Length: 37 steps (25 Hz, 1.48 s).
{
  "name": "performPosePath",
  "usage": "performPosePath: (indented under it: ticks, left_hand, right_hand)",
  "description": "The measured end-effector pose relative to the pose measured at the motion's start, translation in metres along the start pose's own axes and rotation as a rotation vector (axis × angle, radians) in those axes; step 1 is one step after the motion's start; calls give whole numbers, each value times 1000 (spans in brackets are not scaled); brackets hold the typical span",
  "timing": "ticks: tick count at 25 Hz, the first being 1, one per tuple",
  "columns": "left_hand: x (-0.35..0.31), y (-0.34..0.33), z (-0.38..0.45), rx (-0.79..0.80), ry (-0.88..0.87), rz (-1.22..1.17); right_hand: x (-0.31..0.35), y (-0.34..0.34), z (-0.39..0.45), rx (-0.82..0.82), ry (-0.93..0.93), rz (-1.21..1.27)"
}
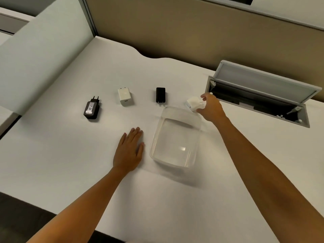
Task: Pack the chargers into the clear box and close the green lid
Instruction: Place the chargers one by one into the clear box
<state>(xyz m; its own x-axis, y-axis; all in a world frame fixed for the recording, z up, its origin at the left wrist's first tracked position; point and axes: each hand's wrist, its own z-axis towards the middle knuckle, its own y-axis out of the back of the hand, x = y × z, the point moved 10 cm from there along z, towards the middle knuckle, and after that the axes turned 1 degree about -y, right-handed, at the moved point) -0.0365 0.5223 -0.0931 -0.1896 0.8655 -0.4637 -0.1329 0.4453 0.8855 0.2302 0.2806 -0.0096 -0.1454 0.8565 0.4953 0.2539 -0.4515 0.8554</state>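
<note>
The clear box [196, 130] stands empty and without a lid in the middle of the white desk. Just beyond its far right corner, my right hand [211, 107] grips a white charger [193, 103]. Three more chargers lie in a row behind the box: a small black charger [160, 95], a white square charger [124, 96] and a black charger with round pins and a label [91, 109]. Flat on the desk left of the box rests my left hand [128, 151], fingers apart and holding nothing. No green lid is in view.
The white desk [70, 163] has an open cable hatch [259, 95] with a raised grey flap at the back right. A pale partition [43, 50] runs along the left, a tan panel along the back. The desk's front edge is close to me.
</note>
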Motion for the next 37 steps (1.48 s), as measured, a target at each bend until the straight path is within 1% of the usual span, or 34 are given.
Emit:
performPosePath:
  ticks: [3,5,7,9,10,12,14,16,17,19,21,24,26,27,30,33,35,37]
  left_hand:
    - [-1,2,-1,-22,-2,12]
    - [-1,4,-1,-34,-1,1]
    - [-2,4,-1,-36,4,-4]
    - [-3,5,-1,-44,3,-1]
    - [-3,6,-1,-49,3,-3]
    - [-3,6,-1,-52,2,-4]
    - [-3,6,-1,-53,3,-7]
    - [-3,5,-1,-54,0,-10]
    - [-3,5,-2,-57,-3,-6]
    - [-4,5,-2,-58,-9,5]
    - [-3,5,-2,-55,-13,9]
    - [-3,3,-2,-48,-16,-9]
    - [-5,9,-3,-73,-16,-69]
    - [-7,16,-5,-109,-35,-118]
    - [-28,36,-21,-212,-230,-236]
    - [-60,34,-33,-189,-340,-255]
    - [-81,27,-34,-171,-352,-252]
    - [-92,24,-30,-169,-328,-253]
  right_hand:
    - [33,-29,25,191,333,-374]
    - [42,-46,31,280,481,-555]
    - [47,-56,32,305,576,-674]
    - [50,-56,34,284,580,-705]
    - [49,-55,35,282,548,-685]
    - [39,-46,37,275,418,-562]
    - [28,-21,37,205,250,-310]
    - [22,11,26,97,154,-51]
    - [22,25,16,54,152,27]
    - [29,45,-11,20,188,109]
    - [45,52,-46,48,250,157]
    - [72,35,-100,142,303,280]
    - [81,6,-129,213,286,306]
    - [83,-10,-139,242,267,294]
    - [80,-49,-155,291,237,212]
    - [75,-73,-163,377,251,189]
    - [75,-81,-166,426,281,166]
    - [77,-83,-167,445,296,145]
